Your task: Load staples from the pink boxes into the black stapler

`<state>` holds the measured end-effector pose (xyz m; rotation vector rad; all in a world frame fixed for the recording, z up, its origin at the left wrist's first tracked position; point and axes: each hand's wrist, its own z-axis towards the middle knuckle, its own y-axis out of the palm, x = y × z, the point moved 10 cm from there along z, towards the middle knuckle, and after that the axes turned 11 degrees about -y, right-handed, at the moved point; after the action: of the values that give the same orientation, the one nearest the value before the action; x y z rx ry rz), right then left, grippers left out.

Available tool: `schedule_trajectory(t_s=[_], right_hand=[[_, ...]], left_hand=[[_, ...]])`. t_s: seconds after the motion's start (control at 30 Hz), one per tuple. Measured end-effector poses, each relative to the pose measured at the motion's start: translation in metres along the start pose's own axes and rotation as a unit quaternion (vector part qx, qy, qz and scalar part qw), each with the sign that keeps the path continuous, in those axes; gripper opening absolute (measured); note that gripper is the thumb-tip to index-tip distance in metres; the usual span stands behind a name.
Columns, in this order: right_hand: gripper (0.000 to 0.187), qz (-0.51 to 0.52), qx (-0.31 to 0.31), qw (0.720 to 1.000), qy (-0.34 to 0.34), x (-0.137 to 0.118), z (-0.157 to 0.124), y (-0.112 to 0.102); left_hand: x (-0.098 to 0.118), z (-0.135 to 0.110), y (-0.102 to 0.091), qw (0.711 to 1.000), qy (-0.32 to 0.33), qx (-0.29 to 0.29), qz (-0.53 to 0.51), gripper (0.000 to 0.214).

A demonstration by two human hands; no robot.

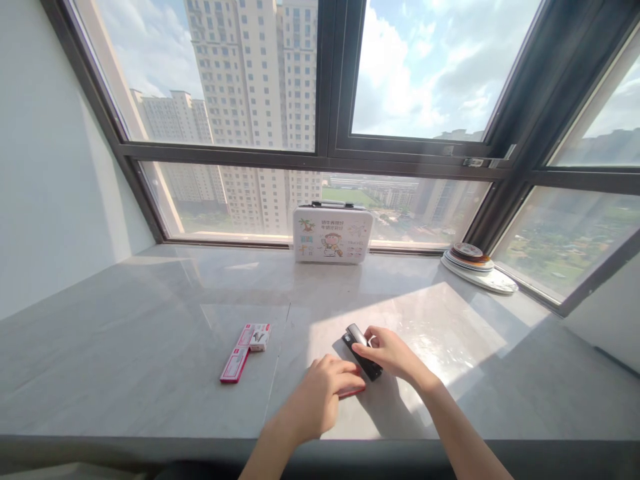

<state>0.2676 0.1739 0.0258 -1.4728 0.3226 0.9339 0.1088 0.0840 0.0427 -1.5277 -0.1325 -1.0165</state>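
A black-and-silver stapler (pixel 364 352) lies at an angle on the counter, with the thumb and fingers of my right hand (pixel 387 350) closed on its upper part. Just left of it, my left hand (pixel 327 383) curls over a thin flat piece with a red edge (pixel 352 392). The hand covers most of that piece, so its kind is hidden. Its right end lies close to the stapler's lower end. Further left are two flat red-and-white labelled packs (pixel 234 365), placed end to end. A small white box printed with a stapler (pixel 260 337) touches them.
A white cartoon-printed case with a black handle (pixel 333 235) stands upright against the window. Several round plates or discs (pixel 475 267) are stacked in the right back corner. The pale counter (pixel 150 373) ends at a front edge near my forearms. Sunlight falls across its right half.
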Motion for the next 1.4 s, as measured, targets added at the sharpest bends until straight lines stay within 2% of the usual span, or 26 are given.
schedule_trajectory(t_s=[0.13, 0.23, 0.33, 0.43, 0.57, 0.63, 0.67, 0.73, 0.77, 0.8, 0.83, 0.87, 0.9, 0.93, 1.0, 1.13, 1.23, 1.3, 1.4], right_hand=[[0.051, 0.171, 0.014, 0.984, 0.044, 0.022, -0.026, 0.015], [0.056, 0.273, 0.012, 0.957, 0.093, 0.023, -0.045, 0.04], [0.06, 0.347, 0.01, 0.932, 0.108, 0.009, -0.05, 0.068], [0.061, 0.385, 0.029, 0.919, 0.083, -0.005, -0.043, 0.086], [0.062, 0.401, 0.054, 0.913, 0.055, -0.009, -0.037, 0.092], [0.063, 0.396, 0.072, 0.913, 0.068, -0.003, -0.039, 0.09], [0.063, 0.394, 0.083, 0.912, 0.079, 0.0, -0.041, 0.088], [0.063, 0.394, 0.101, 0.908, 0.102, 0.005, -0.045, 0.085], [0.063, 0.396, 0.105, 0.906, 0.11, 0.006, -0.047, 0.084], [0.063, 0.398, 0.107, 0.904, 0.115, 0.006, -0.049, 0.084], [0.063, 0.4, 0.108, 0.902, 0.118, 0.005, -0.05, 0.083], [0.063, 0.402, 0.107, 0.902, 0.119, 0.004, -0.051, 0.083], [0.063, 0.404, 0.106, 0.901, 0.118, 0.003, -0.051, 0.083], [0.063, 0.405, 0.105, 0.901, 0.116, 0.003, -0.051, 0.084], [0.063, 0.408, 0.101, 0.901, 0.111, 0.002, -0.05, 0.085], [0.067, 0.392, 0.083, 0.912, 0.09, 0.004, -0.049, 0.086], [0.071, 0.351, 0.066, 0.931, 0.071, 0.002, -0.049, 0.083], [0.072, 0.331, 0.06, 0.94, 0.062, 0.0, -0.049, 0.081], [0.072, 0.33, 0.057, 0.94, 0.061, -0.003, -0.049, 0.08]], left_hand=[[-0.045, -0.012, -0.03, 0.993, -0.097, 0.054, 0.031, 0.067], [-0.068, -0.025, -0.042, 0.986, -0.147, 0.075, 0.027, 0.061], [-0.069, -0.029, -0.04, 0.98, -0.168, 0.099, 0.025, 0.057], [-0.063, -0.026, -0.03, 0.979, -0.175, 0.105, 0.022, 0.07], [-0.06, -0.025, -0.025, 0.978, -0.183, 0.101, 0.003, 0.083], [-0.065, -0.032, -0.033, 0.977, -0.179, 0.111, -0.025, 0.078], [-0.071, -0.039, -0.043, 0.973, -0.182, 0.134, -0.039, 0.069], [-0.096, -0.065, -0.074, 0.946, -0.229, 0.227, -0.032, 0.046], [-0.113, -0.086, -0.095, 0.912, -0.276, 0.305, 0.001, 0.042], [-0.13, -0.109, -0.113, 0.865, -0.337, 0.367, 0.06, 0.043], [-0.144, -0.131, -0.127, 0.813, -0.401, 0.403, 0.122, 0.047], [-0.156, -0.146, -0.134, 0.783, -0.44, 0.408, 0.163, 0.051], [-0.164, -0.154, -0.136, 0.777, -0.455, 0.392, 0.191, 0.053], [-0.17, -0.156, -0.135, 0.784, -0.456, 0.366, 0.206, 0.056], [-0.17, -0.15, -0.124, 0.828, -0.424, 0.303, 0.206, 0.058], [-0.147, -0.129, -0.091, 0.902, -0.365, 0.177, 0.145, 0.069], [-0.129, -0.111, -0.068, 0.937, -0.336, 0.082, 0.055, 0.083], [-0.12, -0.099, -0.063, 0.946, -0.318, 0.06, 0.029, 0.075], [-0.1, -0.076, -0.069, 0.96, -0.262, 0.093, 0.027, 0.056]])
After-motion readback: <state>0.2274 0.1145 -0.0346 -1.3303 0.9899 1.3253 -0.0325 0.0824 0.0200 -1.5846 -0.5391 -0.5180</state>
